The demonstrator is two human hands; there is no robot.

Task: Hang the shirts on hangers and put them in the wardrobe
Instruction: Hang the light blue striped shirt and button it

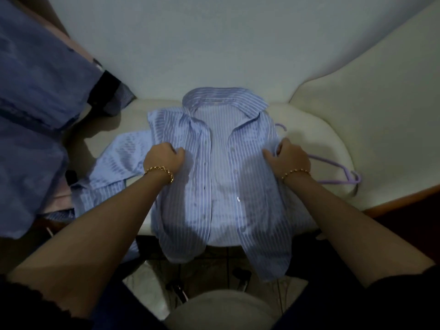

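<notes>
The striped shirt (215, 186) lay open on the cream seat (316, 136), collar at twelve o'clock. My left hand (164, 158) clutched its fabric at nine, my right hand (289, 158) at three, beside the purple hanger (333, 166).

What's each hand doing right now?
Left hand: closed, holding the pale blue white-striped fabric shirt.
Right hand: closed, holding the same shirt.

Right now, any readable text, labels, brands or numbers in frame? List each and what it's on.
No readable text anywhere in view.
On the striped shirt no print or logo shows; inside the collar it is too blurred to tell a label.
On the purple hanger no marking shows.
</notes>
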